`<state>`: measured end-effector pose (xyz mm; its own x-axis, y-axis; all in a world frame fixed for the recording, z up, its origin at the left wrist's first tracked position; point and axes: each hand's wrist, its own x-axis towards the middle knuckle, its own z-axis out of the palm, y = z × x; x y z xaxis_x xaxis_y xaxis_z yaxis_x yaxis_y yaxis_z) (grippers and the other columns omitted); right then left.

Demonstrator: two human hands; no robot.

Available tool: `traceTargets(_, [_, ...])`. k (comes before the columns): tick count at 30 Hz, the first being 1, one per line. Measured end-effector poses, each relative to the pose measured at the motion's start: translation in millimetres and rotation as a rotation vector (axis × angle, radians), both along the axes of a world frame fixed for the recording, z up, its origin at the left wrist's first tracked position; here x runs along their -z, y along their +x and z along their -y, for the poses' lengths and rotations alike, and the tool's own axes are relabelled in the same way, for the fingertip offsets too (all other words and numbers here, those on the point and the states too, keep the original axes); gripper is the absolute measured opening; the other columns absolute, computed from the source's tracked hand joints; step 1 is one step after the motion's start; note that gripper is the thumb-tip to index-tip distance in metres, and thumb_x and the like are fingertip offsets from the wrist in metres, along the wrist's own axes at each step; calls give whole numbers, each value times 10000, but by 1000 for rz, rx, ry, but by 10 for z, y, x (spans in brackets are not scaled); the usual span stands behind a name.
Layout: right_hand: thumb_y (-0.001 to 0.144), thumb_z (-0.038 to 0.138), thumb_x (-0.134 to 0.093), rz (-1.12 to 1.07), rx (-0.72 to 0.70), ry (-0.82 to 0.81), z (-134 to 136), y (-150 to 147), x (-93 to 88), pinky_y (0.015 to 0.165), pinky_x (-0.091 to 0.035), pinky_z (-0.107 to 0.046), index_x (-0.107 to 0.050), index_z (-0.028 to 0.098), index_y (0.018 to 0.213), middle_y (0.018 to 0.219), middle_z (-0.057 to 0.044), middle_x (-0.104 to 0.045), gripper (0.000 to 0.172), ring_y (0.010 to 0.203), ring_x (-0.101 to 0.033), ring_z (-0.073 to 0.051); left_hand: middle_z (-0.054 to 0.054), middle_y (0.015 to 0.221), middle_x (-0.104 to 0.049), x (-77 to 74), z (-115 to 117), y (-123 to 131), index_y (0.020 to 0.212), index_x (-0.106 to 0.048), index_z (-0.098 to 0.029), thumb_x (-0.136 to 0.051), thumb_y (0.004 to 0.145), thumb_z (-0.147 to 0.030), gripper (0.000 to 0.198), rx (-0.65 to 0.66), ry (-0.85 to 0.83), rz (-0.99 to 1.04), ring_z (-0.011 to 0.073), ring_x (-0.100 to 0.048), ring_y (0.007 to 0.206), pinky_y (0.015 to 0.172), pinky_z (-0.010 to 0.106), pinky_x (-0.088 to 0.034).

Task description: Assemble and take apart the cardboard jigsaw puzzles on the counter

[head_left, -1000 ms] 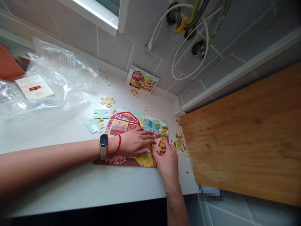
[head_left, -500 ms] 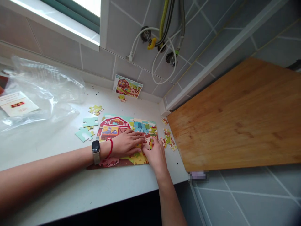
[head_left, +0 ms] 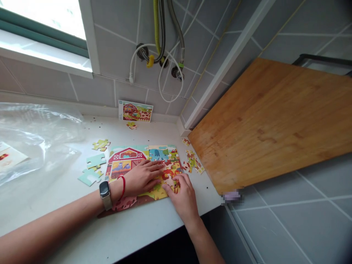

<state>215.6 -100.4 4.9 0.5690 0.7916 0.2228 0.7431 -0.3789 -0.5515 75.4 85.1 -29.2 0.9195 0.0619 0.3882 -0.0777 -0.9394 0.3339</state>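
farm jigsaw puzzle (head_left: 128, 153) flat on white counter (head_left: 154, 225). left hand (head_left: 144, 178) palm down across puzzle's middle, fingers extended, gripping nothing. right hand (head_left: 183, 194) at puzzle's lower right, thumb and fingers slightly apart; cannot tell if holding piece. loose pieces (head_left: 95, 161) either side; picture card (head_left: 137, 112) upright behind.

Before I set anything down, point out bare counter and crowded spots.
Mostly bare: white counter between left forearm and front edge; another patch among that forearm, the plastic bag and the pale-green pieces. Crowded: the puzzle, with left hand and right hand over it, and its right side, where loose pieces lie beside the wooden board.
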Motion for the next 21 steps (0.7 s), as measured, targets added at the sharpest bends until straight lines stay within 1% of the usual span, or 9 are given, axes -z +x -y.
traceTargets(1, [919, 384, -629, -5, -12, 27, 59, 43, 2, 873, -544, -343, -645, 226, 921, 1024, -66, -643, 159, 956, -667, -229, 79, 1471, -584, -2, 2, -2, 1308, -639, -251, -464, 1045, -385, 343, 0, 2, -3, 284, -520, 1371, 1145, 483, -365])
traceTargets(3, [988, 397, -525, 5, -4, 70, 151, 191, 5, 875, -540, -345, -617, 226, 860, 974, -61, -638, 232, 934, -658, -216, 83, 1476, -580, -4, 6, -4, 1303, -642, -241, -470, 1040, -367, 339, -8, 6, -17, 291, -525, 1366, 1136, 495, -379])
traceTargets(5, [992, 393, -515, 54, 30, 56, 196, 403, 9, 900, -536, -376, -627, 219, 874, 974, -71, -646, 238, 958, -655, -232, 86, 1483, -573, -4, 7, -6, 1320, -632, -238, -472, 1036, -353, 346, -10, 6, -26, 297, -525, 1368, 1130, 507, -387])
traceTargets(8, [950, 333, -571, 117, -9, -55, 165, 762, 7, 994, -514, -418, -683, 201, 1077, 1121, -108, -662, 214, 1106, -641, -262, 82, 1486, -570, -7, 3, -8, 1338, -620, -244, -485, 1026, -330, 350, -12, -2, -23, 298, -530, 1364, 1131, 517, -387])
traceTargets(10, [913, 279, -613, 142, -103, -150, 94, 987, -11, 1073, -474, -424, -669, 205, 1242, 1271, -115, -639, 342, 1222, -608, -261, 77, 1498, -559, -15, 0, -10, 1361, -604, -247, -488, 1023, -327, 366, -11, 5, -40, 305, -529, 1365, 1130, 525, -389])
traceTargets(13, [876, 253, -662, 138, -260, -269, -48, 1264, -66, 1146, -411, -431, -649, 202, 1331, 1425, -117, -595, 458, 1332, -548, -262, 71, 1519, -537, -32, 3, -13, 1366, -600, -244, -484, 1021, -317, 371, -10, 22, -72, 317, -506, 1384, 1129, 537, -387])
traceTargets(15, [849, 236, -692, 123, -316, -329, -141, 1393, -107, 1148, -404, -439, -657, 180, 1333, 1412, -133, -619, 488, 1314, -568, -264, 75, 1512, -545, -39, 7, -14, 1360, -604, -244, -488, 1017, -306, 367, -9, 17, -61, 310, -504, 1386, 1134, 531, -383])
traceTargets(18, [808, 225, -729, 131, -302, -364, -242, 1498, -148, 1127, -413, -454, -688, 172, 1300, 1352, -145, -662, 497, 1280, -591, -275, 88, 1493, -562, -43, 11, -13, 1357, -606, -239, -497, 1012, -310, 369, -6, 6, -37, 302, -521, 1370, 1130, 520, -387])
traceTargets(21, [798, 219, -726, 114, -311, -369, -279, 1530, -152, 1073, -456, -441, -730, 172, 1232, 1193, -125, -731, 437, 1165, -649, -265, 93, 1488, -566, -51, 9, -12, 1336, -619, -225, -496, 1008, -310, 361, -8, 5, -46, 317, -530, 1358, 1115, 531, -395])
